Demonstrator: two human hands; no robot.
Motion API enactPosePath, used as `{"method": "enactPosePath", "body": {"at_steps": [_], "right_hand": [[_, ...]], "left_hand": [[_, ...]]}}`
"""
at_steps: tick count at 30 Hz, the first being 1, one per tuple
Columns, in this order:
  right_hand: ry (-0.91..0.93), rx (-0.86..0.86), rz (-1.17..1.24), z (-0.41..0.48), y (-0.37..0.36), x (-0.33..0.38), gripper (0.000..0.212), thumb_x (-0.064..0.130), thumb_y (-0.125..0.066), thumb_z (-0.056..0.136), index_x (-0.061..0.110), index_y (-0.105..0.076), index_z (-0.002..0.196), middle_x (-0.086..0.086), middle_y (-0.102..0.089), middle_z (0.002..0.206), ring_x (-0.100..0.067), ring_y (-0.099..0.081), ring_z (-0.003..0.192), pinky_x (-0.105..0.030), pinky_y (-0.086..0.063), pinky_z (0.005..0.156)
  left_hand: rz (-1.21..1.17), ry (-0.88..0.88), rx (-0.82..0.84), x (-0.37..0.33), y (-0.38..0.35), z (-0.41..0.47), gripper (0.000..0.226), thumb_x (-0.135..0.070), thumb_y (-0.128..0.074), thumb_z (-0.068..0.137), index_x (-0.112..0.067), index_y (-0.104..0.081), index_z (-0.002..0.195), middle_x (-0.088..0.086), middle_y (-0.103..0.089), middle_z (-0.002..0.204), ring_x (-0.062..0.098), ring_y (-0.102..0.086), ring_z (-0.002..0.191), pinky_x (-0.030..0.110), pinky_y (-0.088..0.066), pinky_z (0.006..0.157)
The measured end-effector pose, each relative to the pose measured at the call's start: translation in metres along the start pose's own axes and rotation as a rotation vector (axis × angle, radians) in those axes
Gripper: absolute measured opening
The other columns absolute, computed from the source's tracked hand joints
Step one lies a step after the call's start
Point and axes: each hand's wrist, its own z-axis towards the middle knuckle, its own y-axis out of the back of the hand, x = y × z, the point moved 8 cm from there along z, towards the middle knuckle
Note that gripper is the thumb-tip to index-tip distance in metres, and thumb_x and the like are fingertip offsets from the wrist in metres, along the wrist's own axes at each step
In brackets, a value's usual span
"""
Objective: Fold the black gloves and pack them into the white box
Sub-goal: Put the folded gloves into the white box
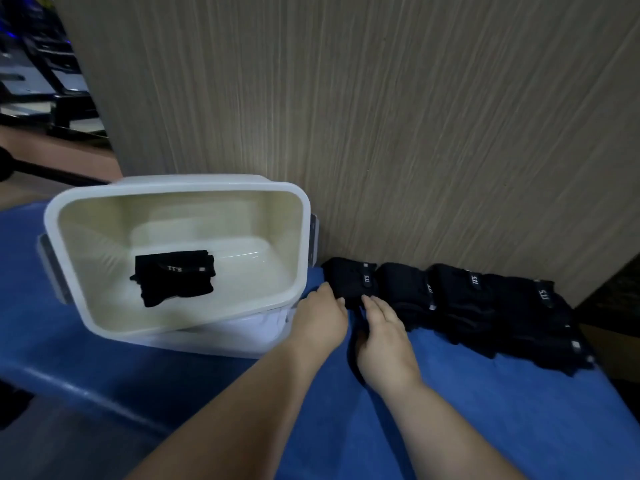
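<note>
I see a wood-grain wall panel standing upright across the back of the view. The table butts against its foot and is covered in blue cloth. The white box sits on the left part of the table, open, tipped so its mouth faces me. Its near lower edge rests on a flat white piece that I cannot identify. Grey latches show on the box's left and right sides. A row of black gloves lies on the cloth to the right of the box, along the foot of the panel, each piece overlapping or touching the next. The left hand and the right hand reach in from the bottom of the frame, close together. Both are at the leftmost glove, which lies just beside the box's right corner. The left hand's fingers are loosely extended, with their tips at the near edge of that glove. The right hand's fingers lie straight and flat on the same glove. Neither hand grips anything. One folded glove lies on the floor of the box, left of centre. Small white lettered bands show on several gloves, but I cannot read the lettering reliably.
</note>
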Motion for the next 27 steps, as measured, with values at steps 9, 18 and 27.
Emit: {"method": "enactPosePath", "body": {"at_steps": [9,18,27], "right_hand": [[0.023,-0.014,-0.005,-0.001,0.001,-0.001,0.064,0.005,-0.042,0.094,0.019,-0.019,0.152,0.003,-0.016,0.158,-0.013,-0.015,0.144,-0.023,-0.013,0.117],[0.069,-0.19,0.143,-0.009,0.017,0.005,0.034,0.012,-0.047,0.097,0.017,-0.055,0.129,0.008,-0.047,0.127,-0.007,-0.048,0.115,-0.008,-0.033,0.09],[0.026,-0.372,0.398,-0.025,0.036,0.015,0.018,0.032,-0.057,0.091,0.028,-0.05,0.107,0.008,-0.049,0.109,-0.009,-0.05,0.102,-0.024,-0.041,0.088]], "left_hand": [[-0.021,0.13,0.013,0.0,-0.008,0.014,0.048,-0.044,-0.035,0.1,-0.007,-0.048,0.128,0.011,-0.06,0.123,0.026,-0.057,0.111,0.033,-0.044,0.086],[-0.53,0.194,0.033,0.008,0.001,0.005,0.014,-0.026,-0.048,0.088,-0.015,-0.04,0.083,0.001,-0.046,0.076,0.017,-0.044,0.074,0.039,-0.044,0.071],[-0.943,0.268,0.193,0.028,0.022,-0.025,0.002,-0.01,-0.053,0.084,-0.008,-0.053,0.083,0.017,-0.064,0.1,0.029,-0.064,0.097,0.037,-0.057,0.084]]}}
